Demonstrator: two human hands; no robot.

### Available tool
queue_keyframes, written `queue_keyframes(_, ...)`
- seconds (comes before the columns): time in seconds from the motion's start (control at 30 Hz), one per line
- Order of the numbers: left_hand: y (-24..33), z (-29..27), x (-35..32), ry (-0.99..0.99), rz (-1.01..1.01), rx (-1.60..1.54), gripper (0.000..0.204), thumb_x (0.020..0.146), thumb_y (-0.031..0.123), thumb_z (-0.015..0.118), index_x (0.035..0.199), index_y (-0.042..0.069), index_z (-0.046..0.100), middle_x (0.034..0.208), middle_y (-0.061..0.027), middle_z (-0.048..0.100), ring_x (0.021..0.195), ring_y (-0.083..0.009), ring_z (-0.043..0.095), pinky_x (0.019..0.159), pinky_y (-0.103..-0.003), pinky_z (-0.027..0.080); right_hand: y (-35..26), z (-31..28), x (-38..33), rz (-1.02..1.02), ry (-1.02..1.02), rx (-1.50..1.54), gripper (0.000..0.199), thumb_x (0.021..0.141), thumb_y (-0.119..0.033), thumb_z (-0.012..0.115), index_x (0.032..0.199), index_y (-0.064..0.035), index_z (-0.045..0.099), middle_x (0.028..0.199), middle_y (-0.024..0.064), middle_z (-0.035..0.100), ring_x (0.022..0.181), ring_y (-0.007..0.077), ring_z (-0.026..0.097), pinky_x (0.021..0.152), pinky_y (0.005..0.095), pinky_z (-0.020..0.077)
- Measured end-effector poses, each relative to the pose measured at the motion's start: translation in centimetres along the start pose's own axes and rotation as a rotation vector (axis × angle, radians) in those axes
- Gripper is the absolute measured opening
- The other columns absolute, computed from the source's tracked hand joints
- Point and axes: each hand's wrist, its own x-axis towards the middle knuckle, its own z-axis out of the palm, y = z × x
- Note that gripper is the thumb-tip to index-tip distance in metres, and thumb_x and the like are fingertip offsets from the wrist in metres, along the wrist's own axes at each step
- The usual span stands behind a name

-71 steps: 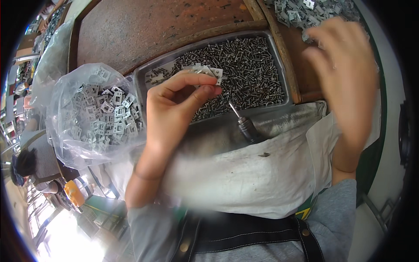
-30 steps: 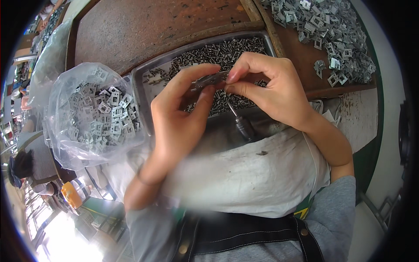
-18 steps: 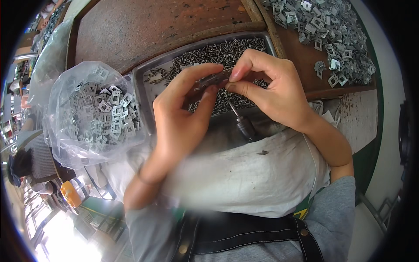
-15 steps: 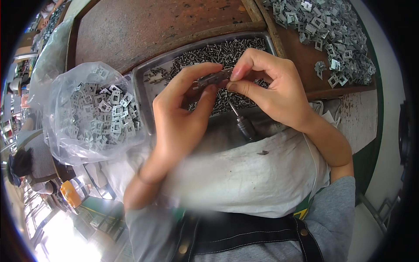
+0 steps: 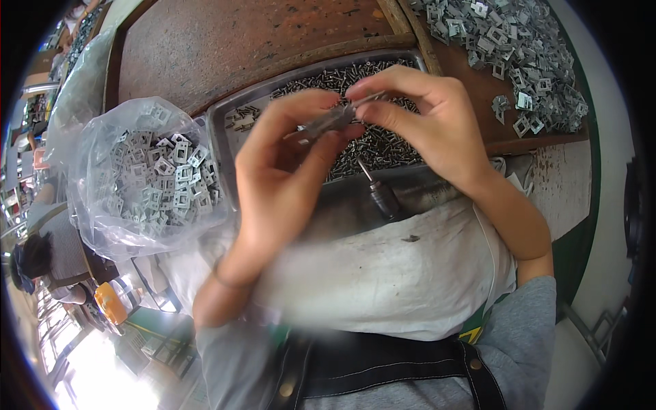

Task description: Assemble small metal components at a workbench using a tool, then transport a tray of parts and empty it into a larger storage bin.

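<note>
Currently: left hand pinches small metal clip above steel tray of screws | right hand grips its right end | clip's long axis runs left-right between fingertips | clip bag at left edge.

Brown, worn worktop carries a grey metal tray full of small dark screws. Left of the tray sits a clear plastic bag of square metal brackets; at the far right, a loose bracket pile.
</note>
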Motion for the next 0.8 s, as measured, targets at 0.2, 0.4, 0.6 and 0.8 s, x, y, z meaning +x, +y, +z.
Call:
queue_keyframes(0.2, 0.6, -3.0, 1.2, 0.128, -0.021, 0.031, 0.014, 0.077, -0.004, 0.041, 0.090, -0.004, 0.047, 0.081, -0.0099, 0.052, 0.070, -0.0168, 0.057, 0.061, -0.024, 0.047, 0.0, -0.4, -0.1, -0.003, 0.010, -0.017, 0.015, 0.066, -0.011, 0.062, 0.077, -0.0011, 0.060, 0.073, 0.0059, 0.059, 0.068, 0.0108, 0.054, 0.064, 0.0210, 0.0413)
queue_keyframes(0.4, 0.1, -5.3, 2.1, 0.068, 0.062, 0.700, 0.009, 0.070, -0.004, 0.047, 0.073, -0.003, 0.055, 0.079, -0.0067, 0.054, 0.062, -0.0133, 0.056, 0.056, -0.023, 0.043, -0.5, -0.6, -0.4, -0.146, -0.005, -0.227, 0.018, 0.065, -0.014, 0.065, 0.068, 0.0002, 0.054, 0.065, 0.0054, 0.054, 0.062, 0.0108, 0.051, 0.059, 0.0227, 0.0404)
queue_keyframes(0.6, -0.6, -4.9, 1.3, -0.068, 0.039, 1.267, 0.013, 0.065, 0.011, 0.058, 0.074, 0.001, 0.057, 0.081, -0.0087, 0.054, 0.066, -0.0244, 0.054, 0.059, -0.030, 0.043, -0.7, -0.4, -0.9, -0.177, -0.094, -0.326, 0.013, 0.065, -0.008, 0.061, 0.071, -0.0001, 0.053, 0.064, 0.0065, 0.049, 0.062, 0.0184, 0.048, 0.057, 0.0278, 0.0382)
queue_keyframes(0.8, -1.0, -4.5, 0.9, -0.107, 0.068, 1.212, 0.015, 0.063, 0.008, 0.061, 0.076, 0.001, 0.056, 0.077, -0.0067, 0.053, 0.064, -0.0168, 0.052, 0.059, -0.026, 0.041, -0.8, -0.1, -1.3, -0.274, -0.273, -0.374, 0.007, 0.066, 0.000, 0.055, 0.072, 0.0009, 0.053, 0.071, 0.0080, 0.045, 0.068, 0.0226, 0.044, 0.060, 0.0308, 0.0369)
